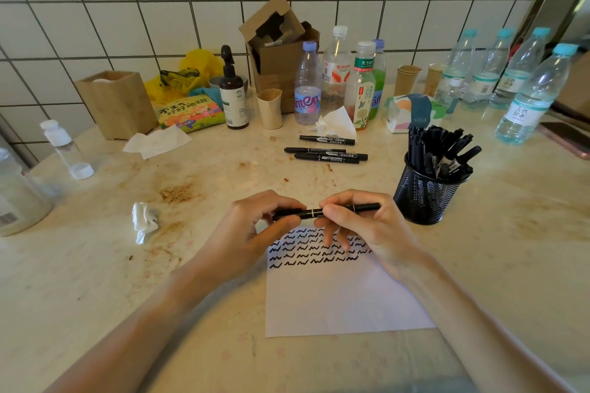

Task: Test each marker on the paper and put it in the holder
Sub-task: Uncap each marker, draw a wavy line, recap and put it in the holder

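Both hands, left hand [255, 226] and right hand [357, 220], grip a slim black plastic marker [311, 212] in curled fingers above the scribbled white paper sheet [338, 297]; probably uncapping, testing next.

Black wire-mesh holder [421, 198]; matt white paper [335, 297].

Both forearms are bare, with no sleeves, rings or watch.

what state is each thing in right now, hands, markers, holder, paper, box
left hand: grips one end of the marker
right hand: pinches the marker
marker: held level above the paper
paper: flat, rows of squiggles on top part
holder: upright, full of markers
loose markers: three lying flat
cardboard box: open
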